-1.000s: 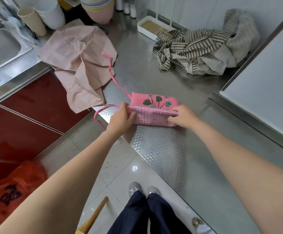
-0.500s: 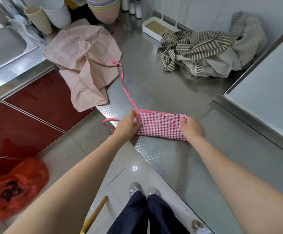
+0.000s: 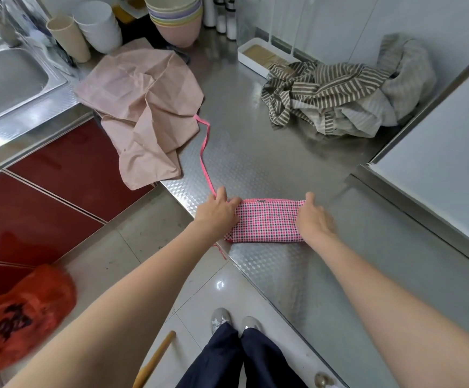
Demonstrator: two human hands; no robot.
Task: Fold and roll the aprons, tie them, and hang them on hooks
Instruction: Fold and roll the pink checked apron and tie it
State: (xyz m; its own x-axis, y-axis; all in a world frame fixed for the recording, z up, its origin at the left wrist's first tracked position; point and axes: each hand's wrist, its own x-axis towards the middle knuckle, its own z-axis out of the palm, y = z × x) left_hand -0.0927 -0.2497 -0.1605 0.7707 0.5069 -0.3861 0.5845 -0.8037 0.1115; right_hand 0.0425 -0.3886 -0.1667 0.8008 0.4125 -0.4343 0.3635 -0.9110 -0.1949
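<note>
Two hands, left hand (image 3: 218, 212) and right hand (image 3: 313, 219), press flat with fingers spread on the ends of the pink checked apron (image 3: 267, 224) near the counter (image 3: 283, 163) edge; roll tight, ends level; the flower print shown earlier is now rolled under.

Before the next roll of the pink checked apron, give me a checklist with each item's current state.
1. Both hands on the bundle: left hand and right hand press the ends of the pink checked apron: ok.
2. Bundle fully on the counter: ok.
3. Pink tie strap free to pull: cannot tell, its far end meets the beige apron.
4. Striped apron clear of the bundle: ok.
</note>
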